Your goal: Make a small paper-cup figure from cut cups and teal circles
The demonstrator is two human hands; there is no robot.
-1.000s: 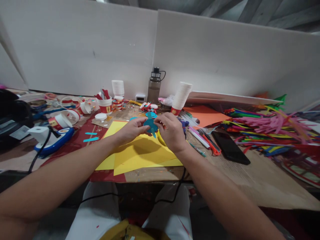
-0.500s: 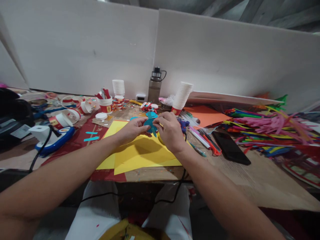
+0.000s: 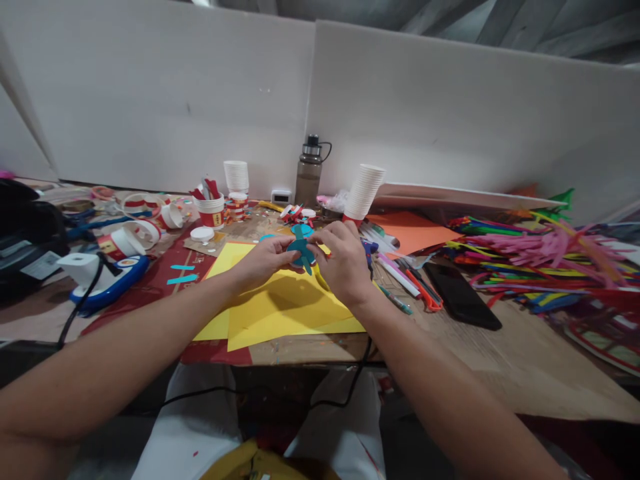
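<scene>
Above the yellow paper sheets [image 3: 280, 320], my left hand [image 3: 267, 259] pinches the left side of a round blue paper cutout [image 3: 301, 251]. A narrow blue strip stands lengthwise across the cutout's middle and sticks out past both edges. My right hand [image 3: 345, 261] is closed at the cutout's right edge, thumb and forefinger against it, and its other fingers are curled. Just behind lies another blue paper disc [image 3: 302, 231]; part of one more shows beyond my left hand. Two loose blue strips [image 3: 182, 274] lie to the left on the red surface.
A water bottle [image 3: 309, 175] and stacked paper cups [image 3: 365, 190] stand at the back. To the right are markers [image 3: 400, 275], a black phone [image 3: 463, 297] and piled pipe cleaners [image 3: 530, 250]. A blue-and-white power strip [image 3: 113, 283] sits left. A black cable [image 3: 345, 400] hangs over the front edge.
The fingers of my right hand have shifted slightly to the right and loosened a little at the cutout's edge. My left hand keeps its hold, almost unmoved.
</scene>
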